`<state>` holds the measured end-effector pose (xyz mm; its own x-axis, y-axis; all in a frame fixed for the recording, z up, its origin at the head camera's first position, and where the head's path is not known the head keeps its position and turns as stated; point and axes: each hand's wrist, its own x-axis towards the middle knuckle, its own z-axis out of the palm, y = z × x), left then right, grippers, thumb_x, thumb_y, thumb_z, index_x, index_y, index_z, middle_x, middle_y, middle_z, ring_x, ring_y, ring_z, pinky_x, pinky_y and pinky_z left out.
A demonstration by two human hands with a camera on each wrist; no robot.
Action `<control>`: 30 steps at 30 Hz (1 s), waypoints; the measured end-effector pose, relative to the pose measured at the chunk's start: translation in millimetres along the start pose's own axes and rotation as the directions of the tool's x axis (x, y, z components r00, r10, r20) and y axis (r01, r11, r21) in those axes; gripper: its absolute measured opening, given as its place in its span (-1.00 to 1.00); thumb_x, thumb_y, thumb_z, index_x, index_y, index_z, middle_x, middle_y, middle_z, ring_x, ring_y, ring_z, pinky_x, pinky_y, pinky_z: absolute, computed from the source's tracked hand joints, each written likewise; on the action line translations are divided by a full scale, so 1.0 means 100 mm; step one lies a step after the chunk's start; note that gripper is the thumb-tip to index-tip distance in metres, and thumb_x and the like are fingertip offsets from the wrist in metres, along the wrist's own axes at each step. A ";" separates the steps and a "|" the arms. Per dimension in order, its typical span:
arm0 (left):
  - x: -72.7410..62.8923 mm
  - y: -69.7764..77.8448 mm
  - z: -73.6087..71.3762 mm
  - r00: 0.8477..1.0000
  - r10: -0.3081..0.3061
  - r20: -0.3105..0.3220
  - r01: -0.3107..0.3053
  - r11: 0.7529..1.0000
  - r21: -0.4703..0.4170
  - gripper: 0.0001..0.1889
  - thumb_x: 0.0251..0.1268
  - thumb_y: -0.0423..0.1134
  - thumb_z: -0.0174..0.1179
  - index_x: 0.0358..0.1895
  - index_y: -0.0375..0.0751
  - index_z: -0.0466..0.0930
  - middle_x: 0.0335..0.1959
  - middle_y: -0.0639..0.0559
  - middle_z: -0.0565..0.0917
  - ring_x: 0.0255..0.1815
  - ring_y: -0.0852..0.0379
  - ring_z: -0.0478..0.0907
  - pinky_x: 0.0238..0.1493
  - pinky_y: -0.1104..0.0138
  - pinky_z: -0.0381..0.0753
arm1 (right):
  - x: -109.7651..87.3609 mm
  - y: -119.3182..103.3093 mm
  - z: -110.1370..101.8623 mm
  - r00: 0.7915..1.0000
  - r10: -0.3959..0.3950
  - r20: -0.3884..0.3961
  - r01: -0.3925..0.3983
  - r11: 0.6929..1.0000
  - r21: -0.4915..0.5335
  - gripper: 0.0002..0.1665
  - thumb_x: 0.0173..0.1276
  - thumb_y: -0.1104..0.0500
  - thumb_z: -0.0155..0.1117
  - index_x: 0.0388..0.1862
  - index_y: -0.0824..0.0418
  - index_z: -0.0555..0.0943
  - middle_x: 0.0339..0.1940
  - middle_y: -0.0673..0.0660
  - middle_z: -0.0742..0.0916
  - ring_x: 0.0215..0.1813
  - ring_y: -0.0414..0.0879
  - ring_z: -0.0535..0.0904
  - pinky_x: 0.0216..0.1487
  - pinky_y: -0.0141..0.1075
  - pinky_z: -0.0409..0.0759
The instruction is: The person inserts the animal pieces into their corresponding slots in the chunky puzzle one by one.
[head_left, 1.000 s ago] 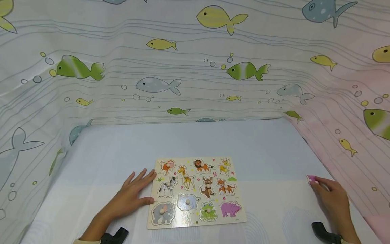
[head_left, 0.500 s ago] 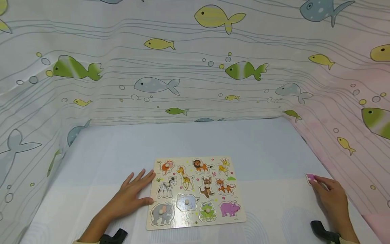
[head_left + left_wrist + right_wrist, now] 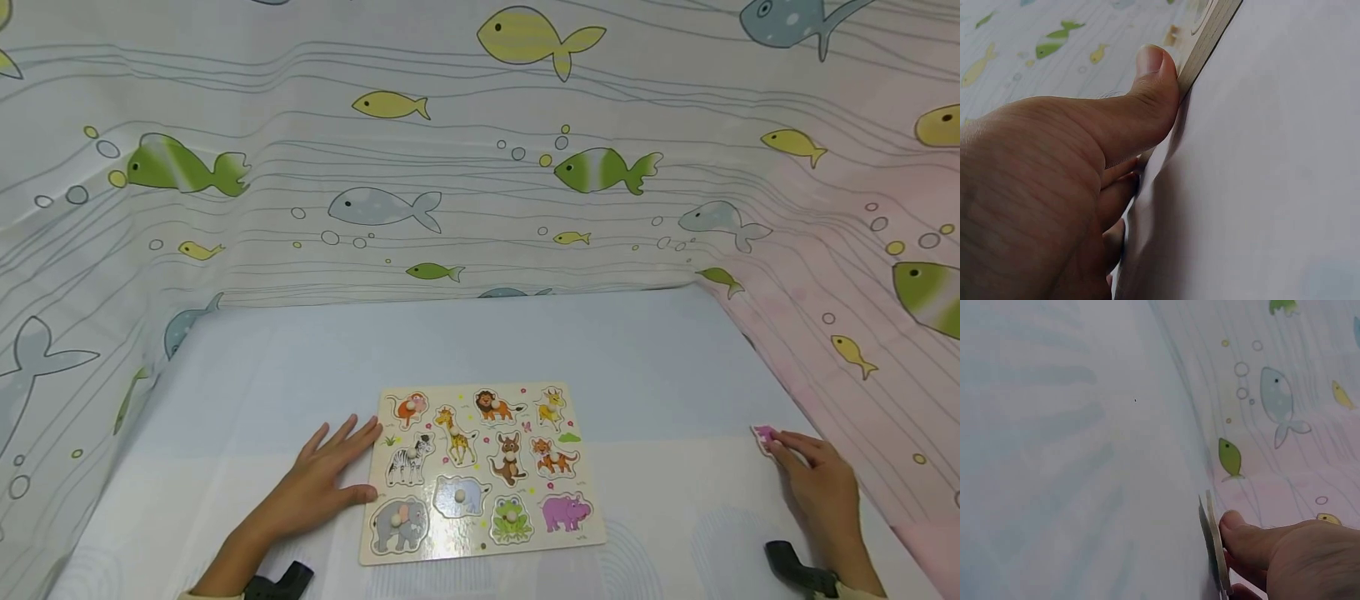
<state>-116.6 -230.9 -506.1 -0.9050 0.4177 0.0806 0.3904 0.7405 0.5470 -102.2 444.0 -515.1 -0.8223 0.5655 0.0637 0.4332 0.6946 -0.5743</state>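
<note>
A wooden knob puzzle board [image 3: 517, 535] with animal pieces lies on the table, in the head view's lower middle. My left hand [image 3: 318, 487] rests at its left edge with fingers spread; in the left wrist view the thumb of that hand [image 3: 1066, 169] touches the board's side [image 3: 1207, 53]. Off to the right, my right hand [image 3: 821, 492] pinches a small purple puzzle piece [image 3: 763, 437] by thumb and fingers. The right wrist view shows this puzzle piece [image 3: 1216, 550] nearly edge-on beside the right hand's thumb; its printed face is hidden there.
A pale cloth covers the table [image 3: 465, 342]. Fish-patterned fabric [image 3: 480, 183] rises behind it and along both sides, close to my right hand. A purple hippo picture [image 3: 567, 513] without a knob fills the board's lower right corner.
The head view has shifted a little. Both hands stay in about the same place, the left at the board and the right with the purple puzzle piece.
</note>
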 end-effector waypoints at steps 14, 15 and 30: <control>0.00 0.01 -0.02 1.000 -0.002 0.009 0.002 1.000 -0.007 -0.05 0.06 0.26 0.33 0.52 -0.10 0.27 0.55 -0.06 0.30 0.59 -0.31 0.09 0.64 0.01 -0.32 | 0.01 -0.03 0.01 0.993 0.111 -0.050 -0.109 0.994 0.027 -0.51 0.54 -0.04 0.12 0.36 0.09 0.54 0.41 0.15 0.58 0.40 0.13 0.51 0.39 -0.20 0.46; 0.00 0.01 -0.02 1.000 -0.001 0.008 0.001 1.000 -0.007 -0.05 0.06 0.26 0.33 0.52 -0.10 0.27 0.54 -0.06 0.30 0.59 -0.31 0.10 0.64 0.01 -0.32 | 0.00 -0.03 0.00 0.992 0.115 -0.055 -0.114 0.993 0.030 -0.51 0.54 -0.04 0.12 0.36 0.08 0.54 0.40 0.14 0.58 0.40 0.11 0.51 0.40 -0.21 0.47; 0.00 0.02 -0.04 1.000 -0.003 0.014 0.003 1.000 -0.009 -0.05 0.06 0.23 0.35 0.52 -0.10 0.27 0.55 -0.07 0.30 0.59 -0.31 0.09 0.65 0.02 -0.33 | 0.02 -0.15 -0.08 0.969 0.241 0.045 -0.245 0.962 0.123 -0.41 0.51 -0.17 0.09 0.44 -0.02 0.45 0.51 0.02 0.47 0.52 -0.03 0.39 0.40 -0.25 0.46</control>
<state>-116.7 -231.3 -501.5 -0.9037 0.4228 0.0674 0.3862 0.7370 0.5547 -107.2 438.4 -499.5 -0.7090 0.6960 -0.1135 0.5727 0.4744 -0.6686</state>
